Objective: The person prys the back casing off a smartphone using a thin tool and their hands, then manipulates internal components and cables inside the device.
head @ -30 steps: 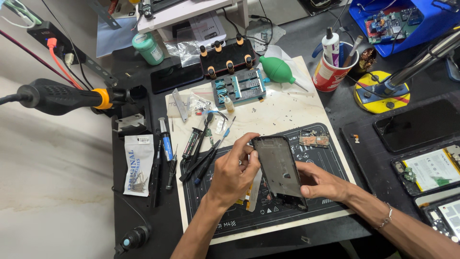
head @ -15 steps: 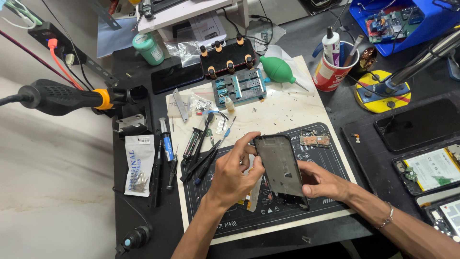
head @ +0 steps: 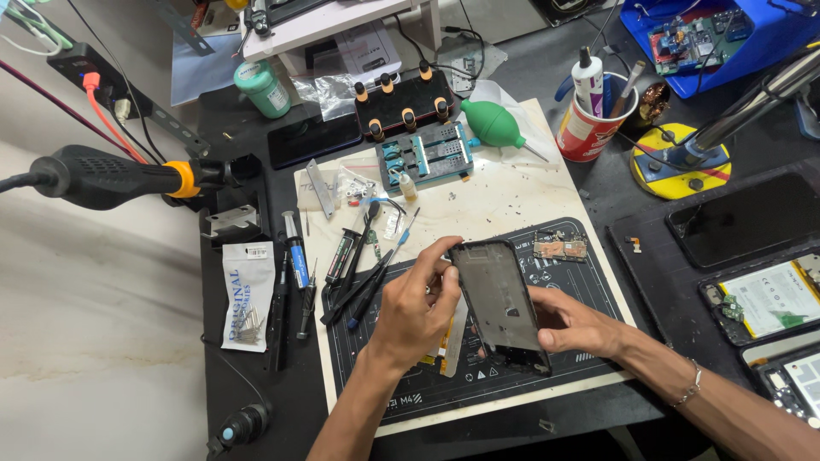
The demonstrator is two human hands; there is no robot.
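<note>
Phone frame (head: 500, 303) held tilted above the black mat (head: 589, 282), long axis toward the mat's near edge; left hand (head: 414, 312) fingers pinch its top-left corner, right hand (head: 576, 324) cups the right edge.

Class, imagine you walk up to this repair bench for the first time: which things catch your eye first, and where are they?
At the centre, the left hand and right hand hold a dark phone frame tilted above the black work mat. At the far left lies a black hot-air tool with an orange collar. Behind the mat, a green rubber blower sits beside a red cup of tools.
</note>
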